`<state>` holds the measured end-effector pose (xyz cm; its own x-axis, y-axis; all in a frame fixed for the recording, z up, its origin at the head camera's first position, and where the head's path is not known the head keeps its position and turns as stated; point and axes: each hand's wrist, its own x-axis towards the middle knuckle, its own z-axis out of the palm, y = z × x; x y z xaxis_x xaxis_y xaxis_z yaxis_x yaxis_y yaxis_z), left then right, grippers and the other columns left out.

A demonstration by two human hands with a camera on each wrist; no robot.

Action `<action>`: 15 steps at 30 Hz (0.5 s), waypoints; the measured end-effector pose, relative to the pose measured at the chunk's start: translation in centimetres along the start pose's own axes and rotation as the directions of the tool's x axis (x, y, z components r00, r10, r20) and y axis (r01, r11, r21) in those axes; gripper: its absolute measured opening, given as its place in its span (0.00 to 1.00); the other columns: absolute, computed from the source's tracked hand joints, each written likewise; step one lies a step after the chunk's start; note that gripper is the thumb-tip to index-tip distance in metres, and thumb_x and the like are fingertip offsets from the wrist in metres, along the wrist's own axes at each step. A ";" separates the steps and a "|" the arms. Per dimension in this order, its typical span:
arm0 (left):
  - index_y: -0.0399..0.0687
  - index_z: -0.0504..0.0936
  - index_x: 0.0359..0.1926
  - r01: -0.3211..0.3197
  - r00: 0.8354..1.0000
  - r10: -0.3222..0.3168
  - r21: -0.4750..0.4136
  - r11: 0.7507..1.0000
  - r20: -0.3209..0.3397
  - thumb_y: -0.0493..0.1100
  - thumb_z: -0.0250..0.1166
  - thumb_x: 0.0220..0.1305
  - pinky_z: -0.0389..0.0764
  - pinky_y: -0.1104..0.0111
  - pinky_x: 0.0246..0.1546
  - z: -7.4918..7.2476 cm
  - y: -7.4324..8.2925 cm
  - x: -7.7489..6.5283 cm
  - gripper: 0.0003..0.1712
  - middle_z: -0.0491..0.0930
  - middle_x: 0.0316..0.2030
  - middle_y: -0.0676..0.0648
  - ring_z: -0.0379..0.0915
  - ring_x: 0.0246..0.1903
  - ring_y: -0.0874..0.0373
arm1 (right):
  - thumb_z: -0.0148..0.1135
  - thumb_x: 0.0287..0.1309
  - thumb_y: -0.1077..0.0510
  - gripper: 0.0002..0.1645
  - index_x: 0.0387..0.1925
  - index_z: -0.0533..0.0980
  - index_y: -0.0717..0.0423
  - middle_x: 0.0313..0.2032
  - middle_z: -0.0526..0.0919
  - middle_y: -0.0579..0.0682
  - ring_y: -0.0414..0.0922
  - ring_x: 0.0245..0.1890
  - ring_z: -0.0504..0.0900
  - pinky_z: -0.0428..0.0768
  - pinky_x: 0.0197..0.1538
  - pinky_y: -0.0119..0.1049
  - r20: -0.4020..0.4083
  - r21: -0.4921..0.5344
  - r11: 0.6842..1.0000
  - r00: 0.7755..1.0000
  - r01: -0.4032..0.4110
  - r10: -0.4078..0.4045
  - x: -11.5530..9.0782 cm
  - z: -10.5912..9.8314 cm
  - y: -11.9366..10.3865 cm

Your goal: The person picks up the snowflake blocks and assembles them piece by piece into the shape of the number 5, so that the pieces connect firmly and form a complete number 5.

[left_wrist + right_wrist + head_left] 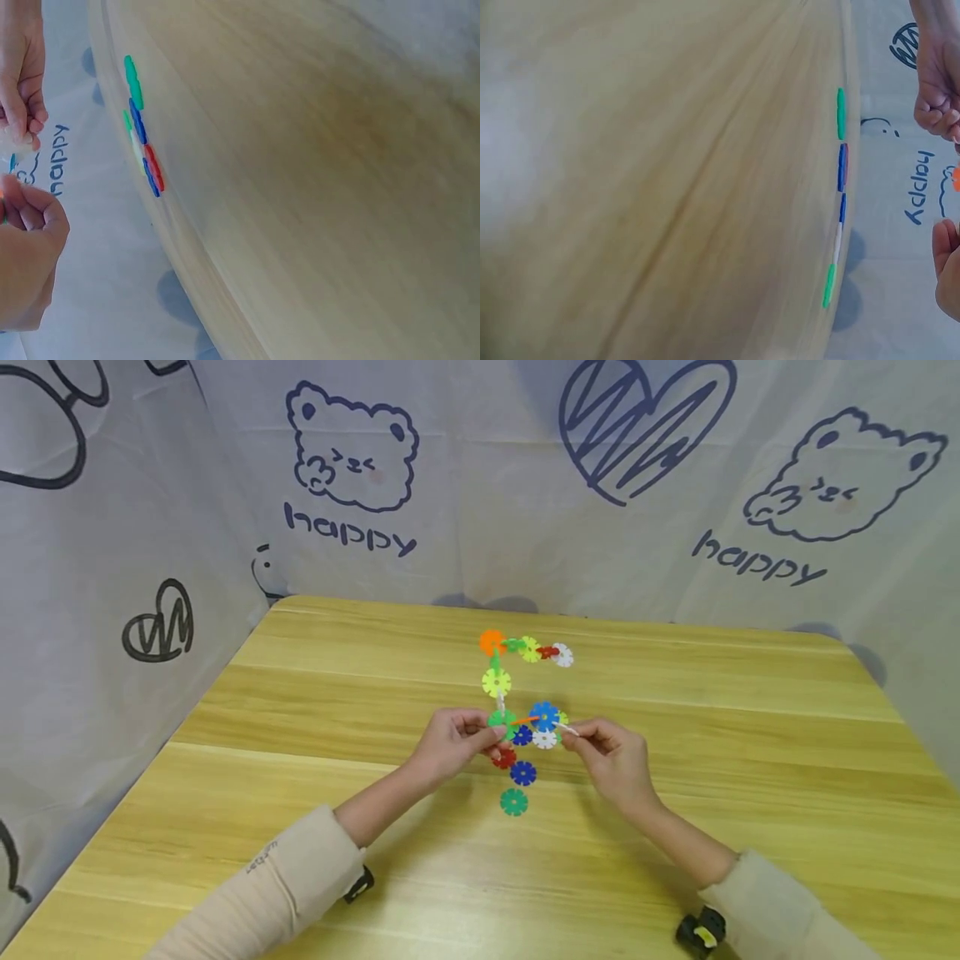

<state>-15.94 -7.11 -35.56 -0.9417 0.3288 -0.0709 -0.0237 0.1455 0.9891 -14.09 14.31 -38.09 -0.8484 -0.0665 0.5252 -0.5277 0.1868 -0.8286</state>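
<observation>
The place looked like a small tabletop play or recording booth rather than a furnished room. A light wooden table [750, 827] with rounded corners stood closely enclosed on three sides by a pale fabric backdrop [487, 510], hung with soft folds. The cloth was printed with dark outline drawings: cartoon bears [352, 447], a scribbled heart [645, 422] and the word "happy" [348, 531]. No other furniture showed.

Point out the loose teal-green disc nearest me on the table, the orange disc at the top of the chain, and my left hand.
teal-green disc [513, 802]: head view, centre of its flat face.
orange disc [492, 642]: head view, centre of the disc.
left hand [452, 750]: head view, back of the hand.
</observation>
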 end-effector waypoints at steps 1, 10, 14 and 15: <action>0.29 0.79 0.38 -0.005 1.000 0.005 -0.001 1.000 0.005 0.33 0.59 0.62 0.82 0.66 0.39 0.0 0.0 0.0 0.08 0.81 0.37 0.29 0.77 0.24 0.66 | 0.60 0.47 0.79 0.03 0.26 0.78 0.73 0.29 0.84 0.36 0.30 0.27 0.82 0.80 0.30 0.22 0.000 -0.002 1.000 1.000 0.005 -0.005 0.0 0.0 0.0; 0.26 0.79 0.36 -0.015 1.000 0.015 -0.028 1.000 0.010 0.32 0.59 0.62 0.83 0.64 0.39 0.4 0.3 -0.1 0.08 0.83 0.34 0.32 0.77 0.22 0.66 | 0.60 0.46 0.80 0.04 0.25 0.77 0.74 0.30 0.83 0.31 0.28 0.27 0.81 0.79 0.29 0.21 -0.025 0.021 0.999 0.999 0.047 -0.046 -0.2 0.0 0.2; 0.27 0.80 0.35 -0.015 1.000 0.015 -0.028 1.000 -0.012 0.33 0.59 0.62 0.82 0.62 0.38 0.7 0.4 -0.1 0.09 0.83 0.32 0.34 0.76 0.22 0.66 | 0.59 0.45 0.81 0.05 0.25 0.77 0.74 0.29 0.83 0.31 0.29 0.26 0.81 0.78 0.28 0.20 -0.056 0.016 0.998 0.997 0.058 -0.057 0.1 0.1 0.1; 0.28 0.80 0.35 -0.014 1.000 0.014 -0.022 1.000 -0.018 0.34 0.59 0.62 0.82 0.62 0.39 0.7 0.3 -0.1 0.09 0.83 0.32 0.33 0.75 0.22 0.66 | 0.59 0.45 0.82 0.06 0.25 0.77 0.74 0.29 0.82 0.30 0.28 0.26 0.81 0.78 0.28 0.19 -0.055 0.011 0.998 0.997 0.057 -0.056 0.1 0.1 0.0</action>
<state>-15.64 -6.43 -35.31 -0.9478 0.3141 -0.0549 -0.0176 0.1205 0.9926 -14.20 14.24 -38.02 -0.8139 -0.0233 0.5806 -0.5753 0.1723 -0.7996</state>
